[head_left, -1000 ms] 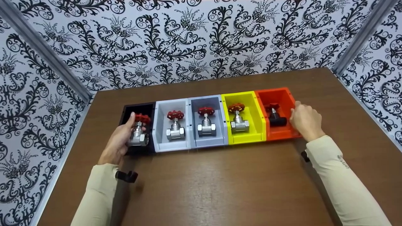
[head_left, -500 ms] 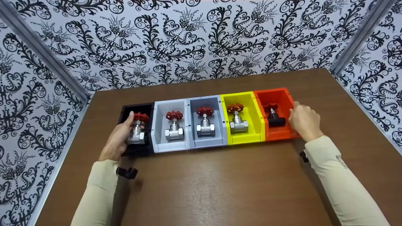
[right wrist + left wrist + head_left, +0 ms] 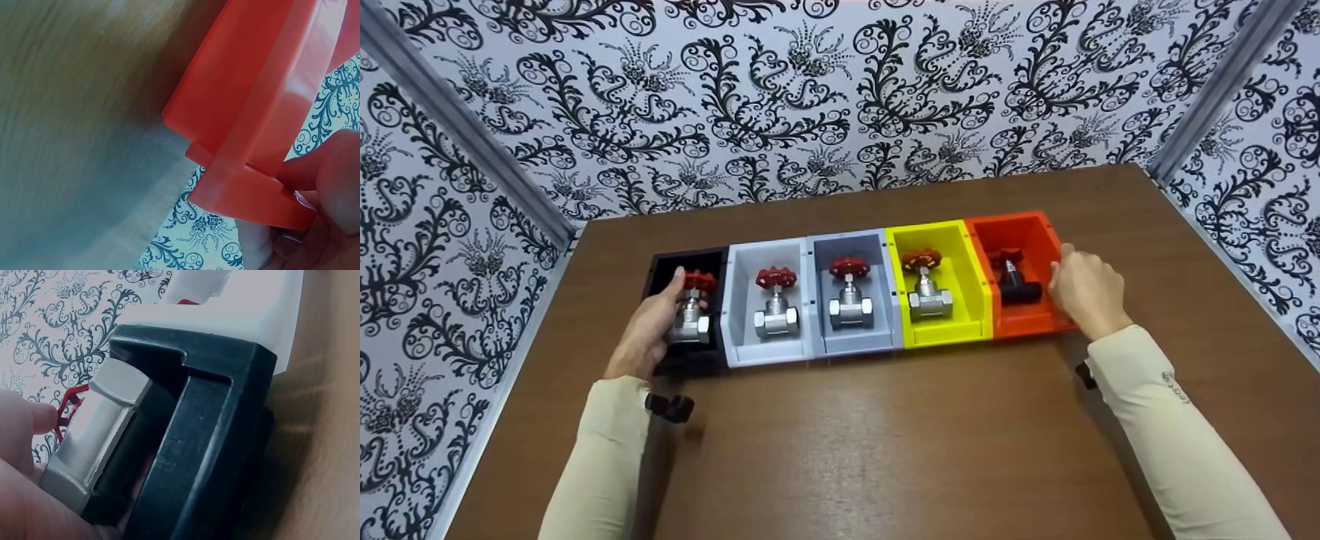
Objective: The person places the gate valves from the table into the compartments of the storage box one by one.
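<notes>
My left hand (image 3: 649, 322) grips a silver gate valve (image 3: 690, 322) with a red handwheel, at the black bin (image 3: 686, 365) on the row's left end. Its thumb lies along the handwheel's left side, and a fingertip shows on the right. In the left wrist view, the valve's hex-ended body (image 3: 95, 433) leans inside the black bin's front wall (image 3: 185, 444). My right hand (image 3: 1087, 292) pinches the right side wall of the orange-red bin (image 3: 1035, 324); the right wrist view shows thumb and fingers on the bin's corner (image 3: 253, 197).
Similar red-wheeled valves lie in the white bin (image 3: 771, 356), the grey bin (image 3: 859, 343) and the yellow bin (image 3: 949, 335). A black-bodied valve (image 3: 1016, 285) is in the orange-red bin. Patterned wall panels (image 3: 840, 97) stand behind the brown table (image 3: 870, 435).
The valve in my left hand has turned slightly and shifted a little toward the back of the black bin. My right hand keeps its hold on the orange-red bin.
</notes>
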The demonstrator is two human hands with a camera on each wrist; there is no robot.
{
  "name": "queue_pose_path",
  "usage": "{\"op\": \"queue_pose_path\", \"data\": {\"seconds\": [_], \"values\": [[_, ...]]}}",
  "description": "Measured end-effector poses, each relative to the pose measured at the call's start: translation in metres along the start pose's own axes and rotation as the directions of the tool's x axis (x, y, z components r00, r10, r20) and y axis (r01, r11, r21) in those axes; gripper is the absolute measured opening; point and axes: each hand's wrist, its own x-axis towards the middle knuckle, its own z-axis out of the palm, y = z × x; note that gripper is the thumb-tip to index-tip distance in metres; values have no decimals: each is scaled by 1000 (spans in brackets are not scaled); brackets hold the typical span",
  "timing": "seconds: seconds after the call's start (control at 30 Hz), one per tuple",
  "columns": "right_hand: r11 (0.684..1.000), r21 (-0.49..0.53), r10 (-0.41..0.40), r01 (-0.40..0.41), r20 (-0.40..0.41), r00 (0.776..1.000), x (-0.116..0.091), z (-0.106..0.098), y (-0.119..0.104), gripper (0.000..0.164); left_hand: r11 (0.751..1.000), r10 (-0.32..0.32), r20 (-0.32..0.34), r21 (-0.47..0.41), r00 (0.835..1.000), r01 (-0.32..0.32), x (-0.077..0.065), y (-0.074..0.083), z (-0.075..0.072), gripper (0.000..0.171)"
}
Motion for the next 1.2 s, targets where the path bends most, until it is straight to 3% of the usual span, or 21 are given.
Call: {"op": "queue_pose_path", "data": {"seconds": [0.27,0.6,0.83,1.2], "values": [[1000,-17,-18,18,-40,999,-2,2,-1,24,1000,0,-25,11,1000,0,6,-2,2,57],[1000,-4,-18,18,-42,999,-2,2,-1,24,990,22,-75,140,997,-11,11,-6,2,62],[1000,-2,-3,3,-29,1000,-1,1,-1,25,989,33,-64,145,997,-23,14,-8,1,61],[1000,1,-9,9,-45,999,-2,2,0,23,944,91,-119,327,989,-47,17,-15,1,73]]}}
